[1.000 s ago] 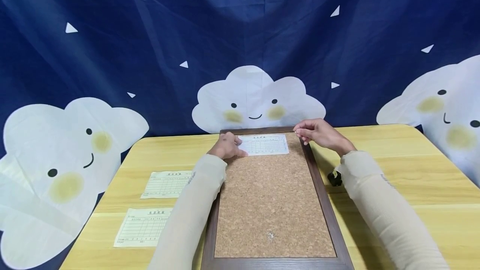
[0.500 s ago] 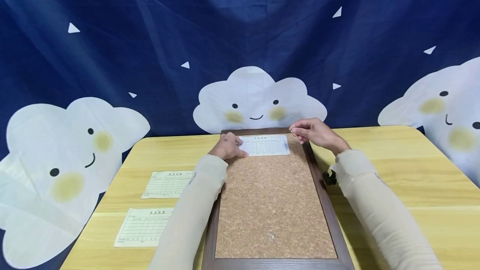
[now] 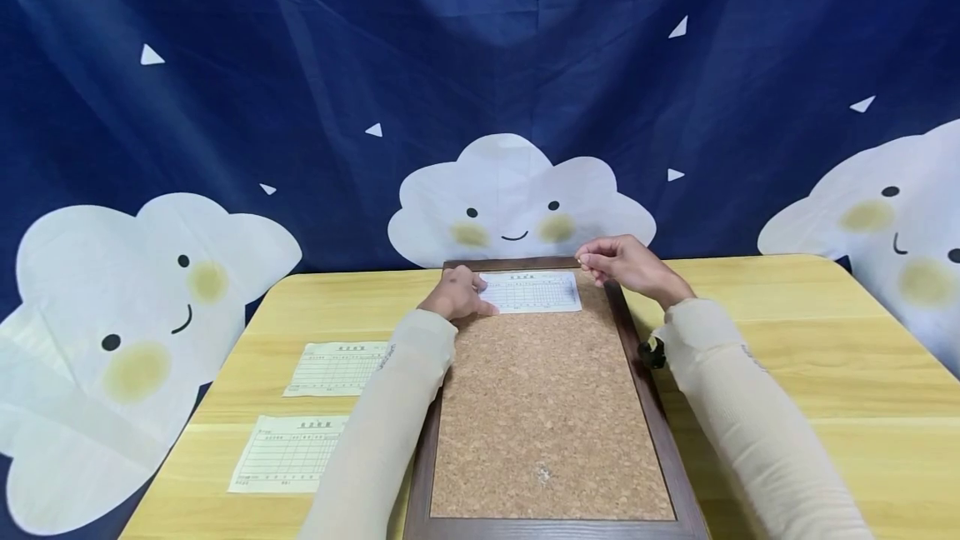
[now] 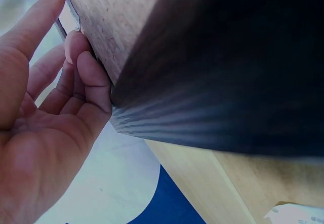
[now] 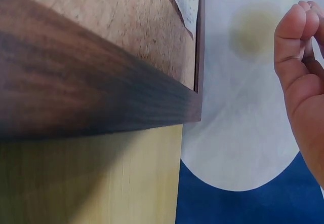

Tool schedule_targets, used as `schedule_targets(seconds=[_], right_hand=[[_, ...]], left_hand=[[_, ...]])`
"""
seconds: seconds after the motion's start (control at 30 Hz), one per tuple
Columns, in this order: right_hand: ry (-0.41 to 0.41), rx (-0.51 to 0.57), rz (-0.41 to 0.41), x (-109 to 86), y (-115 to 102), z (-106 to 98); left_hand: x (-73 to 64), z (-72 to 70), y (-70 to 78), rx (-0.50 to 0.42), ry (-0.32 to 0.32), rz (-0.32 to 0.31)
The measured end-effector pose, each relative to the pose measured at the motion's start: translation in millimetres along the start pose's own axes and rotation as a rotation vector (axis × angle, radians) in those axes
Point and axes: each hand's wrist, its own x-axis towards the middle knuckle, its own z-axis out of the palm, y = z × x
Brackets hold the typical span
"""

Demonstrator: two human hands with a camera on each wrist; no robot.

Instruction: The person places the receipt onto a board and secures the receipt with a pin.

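Observation:
A white printed form [image 3: 529, 292] lies on the cork board [image 3: 555, 407] near its top edge. My left hand [image 3: 454, 293] rests at the board's upper left, its thumb and a finger touching the form's left end. In the left wrist view the other fingers [image 4: 96, 79] bend against the dark frame's corner. My right hand [image 3: 626, 265] hovers at the form's upper right corner, thumb and forefinger pinched together. A tiny pale object sits between those fingertips [image 5: 298, 21], too small to make out its kind.
Two pale green printed forms [image 3: 333, 369] lie on the wooden table [image 3: 825, 357] left of the board, partly behind the left sleeve. A small black object [image 3: 652, 352] shows beside the right forearm. A blue cloud-print curtain [image 3: 480, 65] hangs behind.
My right hand has moved slightly left, from beyond the board's right edge to the form's upper right corner. My left hand and the form have stayed in place.

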Motion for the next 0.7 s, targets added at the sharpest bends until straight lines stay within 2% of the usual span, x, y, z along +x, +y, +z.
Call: schedule_targets(seconds=[0.47,0.7], right_hand=[[0.027,-0.054,0.039,9.3,-7.1,8.8],[0.027,0.028,0.040,15.2,-6.3,15.4]], left_hand=[[0.8,1.4,1.2,-0.010,0.003,-0.012],[2.0,2.0,0.3,0.009,0.008,-0.013]])
